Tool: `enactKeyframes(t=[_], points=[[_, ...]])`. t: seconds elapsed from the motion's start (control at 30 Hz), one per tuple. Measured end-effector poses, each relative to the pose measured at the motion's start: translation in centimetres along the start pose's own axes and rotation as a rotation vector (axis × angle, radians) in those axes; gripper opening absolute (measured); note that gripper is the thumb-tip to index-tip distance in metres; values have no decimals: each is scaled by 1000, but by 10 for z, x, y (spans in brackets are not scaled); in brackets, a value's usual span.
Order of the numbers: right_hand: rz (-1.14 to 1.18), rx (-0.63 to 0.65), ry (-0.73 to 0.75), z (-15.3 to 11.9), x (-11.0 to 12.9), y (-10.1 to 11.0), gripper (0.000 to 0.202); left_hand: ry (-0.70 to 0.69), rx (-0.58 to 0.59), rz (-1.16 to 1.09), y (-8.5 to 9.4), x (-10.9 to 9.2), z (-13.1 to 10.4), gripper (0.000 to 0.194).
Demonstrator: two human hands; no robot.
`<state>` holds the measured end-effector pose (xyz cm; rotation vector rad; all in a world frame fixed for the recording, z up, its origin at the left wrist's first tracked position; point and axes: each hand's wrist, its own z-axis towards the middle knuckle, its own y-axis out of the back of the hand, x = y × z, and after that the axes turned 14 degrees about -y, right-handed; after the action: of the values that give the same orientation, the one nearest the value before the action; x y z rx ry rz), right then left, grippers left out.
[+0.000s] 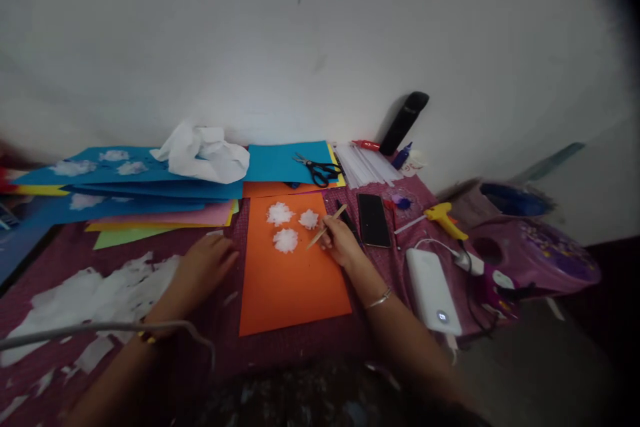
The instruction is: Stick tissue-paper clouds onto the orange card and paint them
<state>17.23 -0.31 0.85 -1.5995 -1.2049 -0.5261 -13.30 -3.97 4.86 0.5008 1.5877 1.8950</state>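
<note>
On an orange sheet [295, 287] lie three white tufts of shredded paper, with one tuft [285, 241] in front of the other two. My right hand [340, 242] pinches a thin wooden stick [317, 237] over the sheet's right side, beside the right tuft [309, 219]. My left hand [207, 265] rests on the cloth left of the sheet, its fingers loosely apart and holding nothing I can see. Torn white tissue paper [117, 290] is heaped beside that hand.
Behind are stacked coloured sheets [160, 215], crumpled white paper [205, 153] and scissors [320, 172]. To the right lie a phone [373, 220], a yellow glue gun [443, 217] and a white power bank [433, 290]. A grey cable [100, 327] crosses my left forearm.
</note>
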Motion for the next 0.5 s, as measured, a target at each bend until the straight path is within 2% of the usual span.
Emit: enactKeyframes(t=[0.07, 0.13, 0.23, 0.33, 0.5], points=[[7, 11, -19, 2, 0, 1, 38, 77, -160, -14, -7, 8, -17, 21], [13, 17, -41, 3, 0, 3, 37, 104, -246, -58, -18, 2, -37, 18], [23, 27, -73, 3, 0, 7, 35, 139, -246, -122, -32, -24, -66, 15], [20, 45, -76, 0, 0, 11, 32, 201, -229, -135, -38, -51, -86, 16], [40, 71, -79, -4, 1, 20, 29, 253, -247, -129, -35, -74, -93, 19]])
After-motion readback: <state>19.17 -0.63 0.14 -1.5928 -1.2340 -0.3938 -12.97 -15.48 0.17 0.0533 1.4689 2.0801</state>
